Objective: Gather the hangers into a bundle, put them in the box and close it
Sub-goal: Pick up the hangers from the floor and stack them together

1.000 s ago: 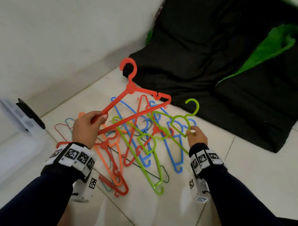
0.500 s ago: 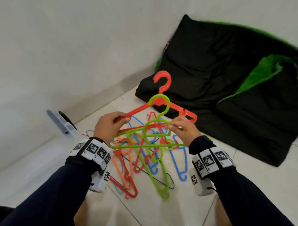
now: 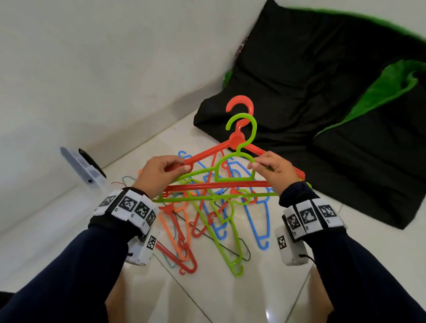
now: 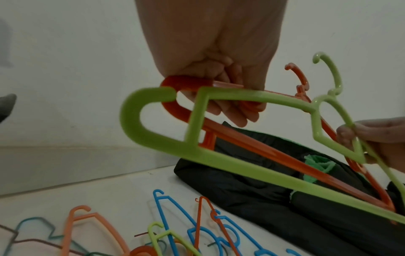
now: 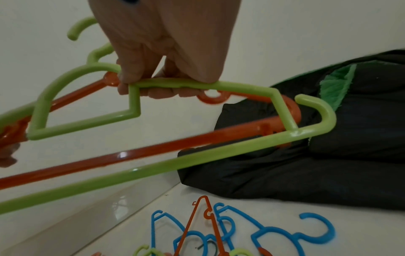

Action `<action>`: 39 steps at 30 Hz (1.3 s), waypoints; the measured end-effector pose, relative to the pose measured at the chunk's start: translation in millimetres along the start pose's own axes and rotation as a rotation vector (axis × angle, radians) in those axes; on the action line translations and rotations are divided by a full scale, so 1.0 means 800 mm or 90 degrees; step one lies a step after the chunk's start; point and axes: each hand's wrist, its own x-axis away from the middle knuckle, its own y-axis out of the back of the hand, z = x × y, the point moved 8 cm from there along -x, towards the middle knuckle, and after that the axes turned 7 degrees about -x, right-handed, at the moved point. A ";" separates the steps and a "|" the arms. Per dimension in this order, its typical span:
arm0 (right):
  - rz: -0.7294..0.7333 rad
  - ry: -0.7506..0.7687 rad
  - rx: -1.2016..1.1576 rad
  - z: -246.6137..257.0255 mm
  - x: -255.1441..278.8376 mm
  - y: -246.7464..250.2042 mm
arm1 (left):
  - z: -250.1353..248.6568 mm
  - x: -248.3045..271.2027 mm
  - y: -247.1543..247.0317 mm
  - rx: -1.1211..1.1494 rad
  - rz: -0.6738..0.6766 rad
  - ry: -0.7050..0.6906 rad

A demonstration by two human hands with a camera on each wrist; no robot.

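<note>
Hangers number two in the air: one red hanger (image 3: 214,151) and one green hanger (image 3: 241,160), laid nearly flush, hooks up. At the left edge a clear box (image 3: 82,169) lies against the wall, blurred and hard to read. Next, the left hand (image 3: 162,174) curls round the red hanger's left shoulder, with the green one's arm just beside its fingertips. Below and between the wrists, a pile of hangers (image 3: 205,224) sprawls on the tiled floor (image 3: 226,302): about three blue, two orange and two green, plus some red and thin wire ones too tangled to count. The right hand (image 3: 273,169) pinches the green hanger's right shoulder. Farthest right, a black cushion (image 3: 330,105) with a green lining is cut off by the frame.
</note>
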 end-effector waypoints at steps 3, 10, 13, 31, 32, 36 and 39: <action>-0.026 -0.019 0.028 -0.007 -0.002 0.007 | 0.010 0.001 -0.005 -0.018 0.031 0.012; -0.084 -0.059 0.034 -0.028 -0.002 0.018 | 0.002 0.009 -0.016 0.015 0.065 -0.006; -0.101 -0.070 0.026 -0.029 -0.004 0.017 | 0.002 0.010 -0.017 -0.008 0.048 -0.018; -0.317 -0.252 -0.029 -0.178 0.056 -0.052 | 0.096 -0.014 -0.033 0.018 0.009 0.092; -0.261 -0.312 -0.023 -0.203 0.062 -0.071 | 0.104 -0.019 -0.034 0.024 0.004 0.099; -0.038 -0.520 0.003 -0.276 0.072 -0.140 | 0.136 -0.037 -0.040 0.022 -0.015 0.120; 0.033 -0.608 -0.003 -0.300 0.068 -0.176 | 0.155 -0.044 -0.047 0.018 -0.032 0.128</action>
